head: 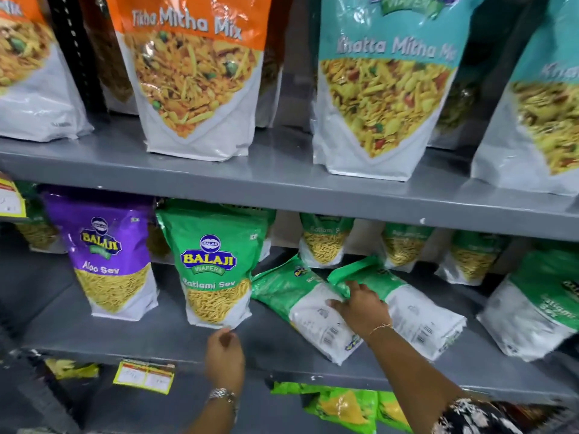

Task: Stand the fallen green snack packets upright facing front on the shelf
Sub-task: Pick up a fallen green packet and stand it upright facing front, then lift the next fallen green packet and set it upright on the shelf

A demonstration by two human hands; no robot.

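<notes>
Shelf (282, 189) plain grey. Upright packet (216, 267) green over white, yellow sev print, blue-and-yellow logo. Fallen packets (300, 305) (416, 311) green tops, white lower halves with black barcodes. Neighbour packet (109, 255) purple over white. Upper row: orange-topped packet (194, 73), teal-topped packet (385, 86), both white below. Price tag (144, 375) yellow. Sleeve (476, 418) black with white floral pattern.

The teal packet (532, 120) on the upper shelf is cut off by the right edge. The rear green packets (404, 245) are blurred, their lettering unreadable. Price tag (144, 375) print is too small to read.
</notes>
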